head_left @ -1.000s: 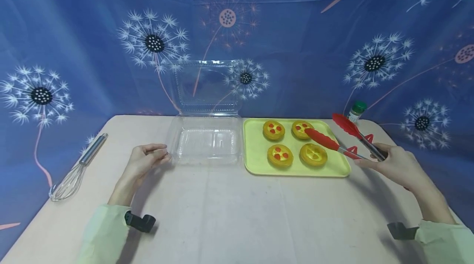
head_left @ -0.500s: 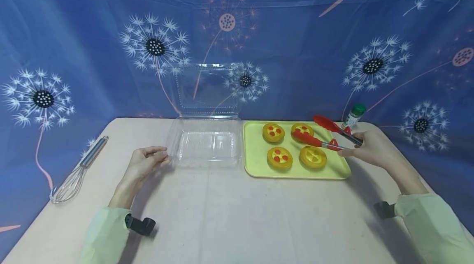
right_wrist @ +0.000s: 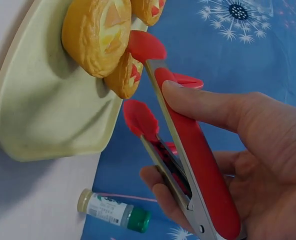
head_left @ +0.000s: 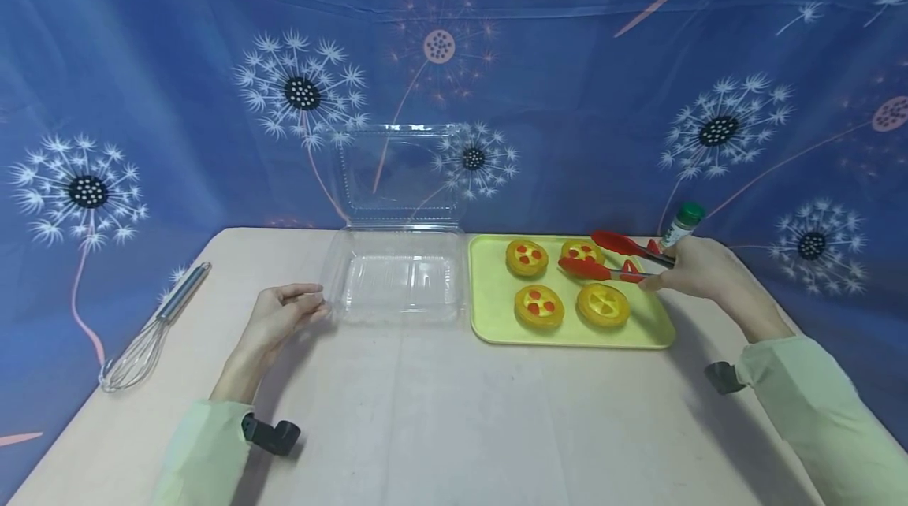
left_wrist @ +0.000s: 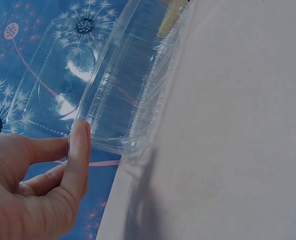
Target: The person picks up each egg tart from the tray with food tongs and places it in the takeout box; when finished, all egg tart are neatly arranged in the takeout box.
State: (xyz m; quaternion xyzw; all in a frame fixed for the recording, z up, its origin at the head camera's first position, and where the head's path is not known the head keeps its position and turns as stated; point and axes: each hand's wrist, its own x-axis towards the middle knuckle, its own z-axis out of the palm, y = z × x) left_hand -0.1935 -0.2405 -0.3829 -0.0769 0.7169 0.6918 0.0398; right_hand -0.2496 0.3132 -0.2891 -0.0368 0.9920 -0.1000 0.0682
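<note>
My left hand (head_left: 278, 318) pinches the front-left rim of a clear plastic clamshell container (head_left: 397, 277), between thumb and fingers in the left wrist view. Its lid (head_left: 397, 167) stands raised at the back. In my right hand (head_left: 698, 269) is a pair of red-tipped tongs (right_wrist: 188, 140), thumb on one arm and fingers on the other, their tips spread apart. The tongs reach over a yellow tray (head_left: 489, 329) of several egg tarts. One tip overlaps the back-right tart (head_left: 583, 249) in the head view; the front-right tart (head_left: 603, 306) has no red pieces.
A green-capped shaker bottle (head_left: 682, 226) stands behind my right hand at the table's back right. On the far left lies a whisk (head_left: 152, 329). A blue dandelion-print cloth (head_left: 567, 96) hangs behind the table (head_left: 426, 427).
My right hand has moved left and slightly forward, bringing the tongs over the tray's back-right tart, and the tong tips have drawn closer together. My left hand stays at the container.
</note>
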